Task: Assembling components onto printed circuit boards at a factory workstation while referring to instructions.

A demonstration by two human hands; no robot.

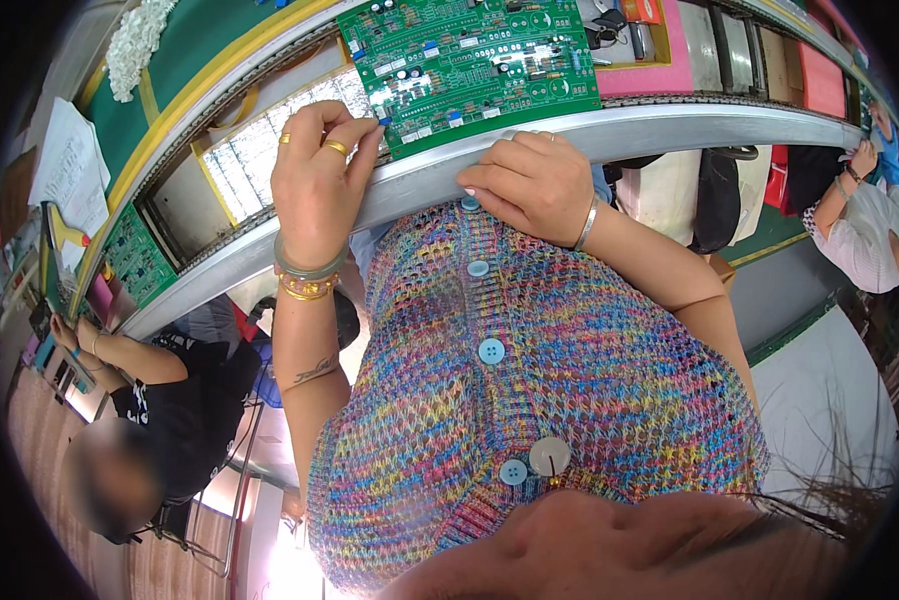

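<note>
A green circuit board (479, 80) lies across the conveyor rails in front of me, with rows of small parts standing on it. At its left edge my left hand (319, 180) is closed in a pinch. Its fingertips meet at a small blue component (385, 122); I cannot tell whether that part is seated in the board. My right hand (539, 185) rests against the near metal rail (629, 135), just below the board's front edge. Its fingers are curled and pressed together, and whatever they may hold is hidden.
Another green board (137, 255) sits farther left on the line. Beyond the rail lie a pile of white parts (139, 45) and paper sheets (72, 180). A tray with small items (619, 40) stands behind the board at right. Other people work at both sides.
</note>
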